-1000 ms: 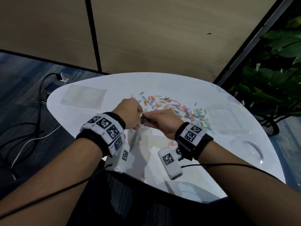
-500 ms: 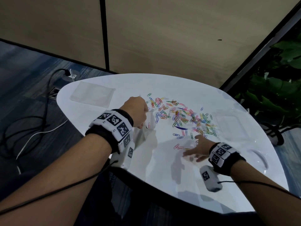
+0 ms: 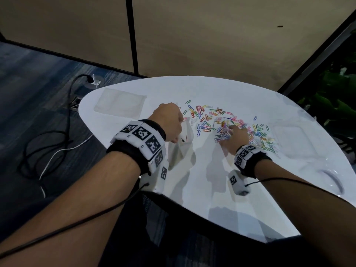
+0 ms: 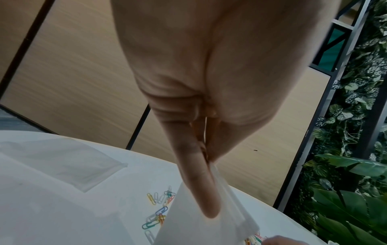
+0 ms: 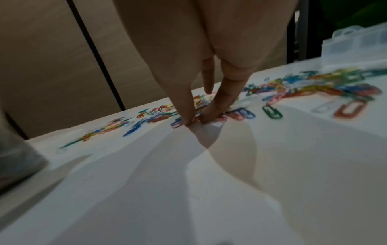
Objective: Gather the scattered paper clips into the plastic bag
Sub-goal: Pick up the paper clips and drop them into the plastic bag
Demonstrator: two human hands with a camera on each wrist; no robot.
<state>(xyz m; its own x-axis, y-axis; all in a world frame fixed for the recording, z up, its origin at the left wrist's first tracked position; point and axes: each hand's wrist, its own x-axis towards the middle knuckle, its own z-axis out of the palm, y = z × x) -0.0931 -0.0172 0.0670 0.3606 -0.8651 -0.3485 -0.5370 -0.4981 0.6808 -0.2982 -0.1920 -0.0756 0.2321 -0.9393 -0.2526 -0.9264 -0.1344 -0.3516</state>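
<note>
Many coloured paper clips [image 3: 208,120] lie spread over the middle of the white table [image 3: 212,182]. My left hand [image 3: 173,130] holds a clear plastic bag [image 3: 181,149] upright off the table, left of the clips. In the left wrist view, thumb and fingers [image 4: 196,187] pinch the bag [image 4: 199,228] at its rim. My right hand [image 3: 231,132] reaches into the pile. In the right wrist view its thumb and fingertips [image 5: 188,116] close together on a few paper clips [image 5: 234,115] on the table top.
A flat clear bag [image 3: 120,103] lies at the table's far left and another [image 3: 289,137] at the right. A clear plastic box [image 5: 356,49] stands beyond the clips on the right. Cables [image 3: 57,143] run over the floor at left; plants [image 3: 339,101] stand at right.
My right hand left the bag's mouth, swung right to clips near the front of the pile, and now pinches clips in the pile's middle. The left hand keeps holding the bag.
</note>
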